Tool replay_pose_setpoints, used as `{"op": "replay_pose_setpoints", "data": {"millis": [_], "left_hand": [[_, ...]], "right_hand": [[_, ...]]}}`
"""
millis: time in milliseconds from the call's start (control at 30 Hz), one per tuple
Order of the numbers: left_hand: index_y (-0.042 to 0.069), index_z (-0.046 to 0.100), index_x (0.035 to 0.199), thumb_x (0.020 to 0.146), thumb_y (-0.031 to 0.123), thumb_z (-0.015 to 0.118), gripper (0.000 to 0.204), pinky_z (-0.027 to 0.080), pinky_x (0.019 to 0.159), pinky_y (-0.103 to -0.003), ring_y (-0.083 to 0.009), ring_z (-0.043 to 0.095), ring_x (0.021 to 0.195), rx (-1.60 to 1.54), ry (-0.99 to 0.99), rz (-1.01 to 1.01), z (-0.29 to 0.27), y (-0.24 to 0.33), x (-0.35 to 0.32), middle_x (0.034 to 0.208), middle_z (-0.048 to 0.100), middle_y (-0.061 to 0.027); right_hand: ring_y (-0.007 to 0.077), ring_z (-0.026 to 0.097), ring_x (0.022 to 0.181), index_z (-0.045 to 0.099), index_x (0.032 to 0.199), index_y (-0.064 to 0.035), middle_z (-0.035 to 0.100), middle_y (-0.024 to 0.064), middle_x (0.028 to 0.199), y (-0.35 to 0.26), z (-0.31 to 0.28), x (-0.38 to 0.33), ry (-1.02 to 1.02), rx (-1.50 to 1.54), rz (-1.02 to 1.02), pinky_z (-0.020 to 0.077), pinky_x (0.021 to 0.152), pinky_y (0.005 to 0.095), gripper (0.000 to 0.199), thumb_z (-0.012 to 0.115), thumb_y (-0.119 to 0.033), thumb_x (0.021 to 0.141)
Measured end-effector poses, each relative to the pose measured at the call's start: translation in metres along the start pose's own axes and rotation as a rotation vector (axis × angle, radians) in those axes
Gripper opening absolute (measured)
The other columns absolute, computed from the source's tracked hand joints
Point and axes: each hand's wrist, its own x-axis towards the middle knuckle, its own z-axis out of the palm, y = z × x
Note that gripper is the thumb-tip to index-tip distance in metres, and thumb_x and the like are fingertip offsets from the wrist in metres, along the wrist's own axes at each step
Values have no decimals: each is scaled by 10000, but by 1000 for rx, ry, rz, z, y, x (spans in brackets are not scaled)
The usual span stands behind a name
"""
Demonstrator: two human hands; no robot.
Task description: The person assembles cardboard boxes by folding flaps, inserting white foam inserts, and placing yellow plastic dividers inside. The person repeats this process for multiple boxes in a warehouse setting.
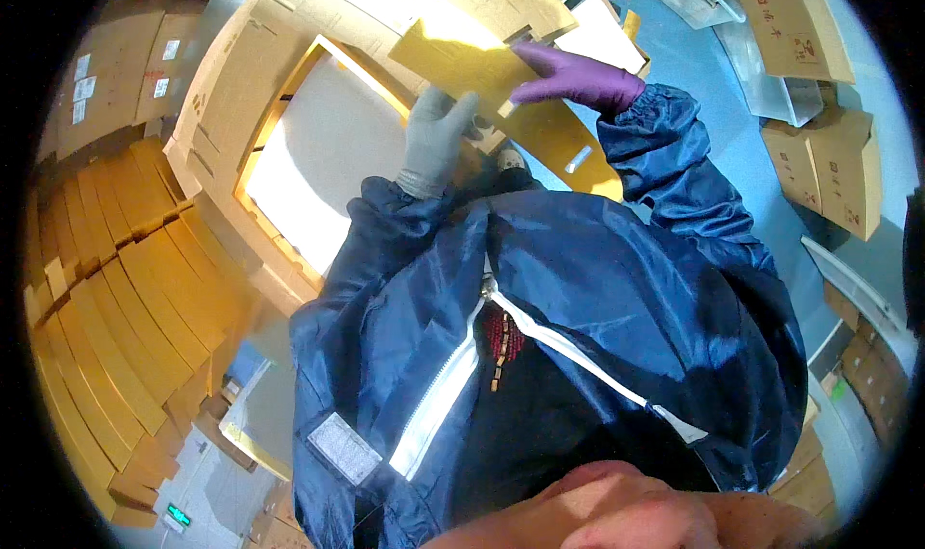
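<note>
A long yellow-brown cardboard panel point(549, 130) lies slanted in front of me, with a small white label point(578, 160) near its lower end. My left hand point(432, 143), in a grey glove, is at the panel's left edge, its thumb and fingers apart. Over the panel's right side reaches my right hand point(583, 79) in a purple glove, thumb and fingers spread. Close to its fingertips is a small pale strip point(506, 109). Nothing shows gripped in either hand. Left of my grey glove, a yellow-rimmed open carton point(258, 154) holds a white-grey sheet point(313, 159).
Stacked flat cardboard point(135, 289) fills the left side, with brown cartons point(116, 77) behind it. To the right stand open cartons point(829, 169) and a clear plastic bin point(761, 67) on a blue floor point(674, 43). More cardboard point(501, 5) lies at the far side.
</note>
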Motion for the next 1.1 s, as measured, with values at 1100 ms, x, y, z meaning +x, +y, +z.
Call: {"op": "replay_pose_setpoints", "data": {"millis": [1100], "left_hand": [[2,613,1189,952,156,621,283,516,822,-306,-157,613,921,-231,-27,171,5,49,3,1056,649,-66]], "right_hand": [[238,618,1144,638,1262,-39,635,144,1263,11,-6,25,352,172,-286,460,1019,330,310,541,-176,1002]]}}
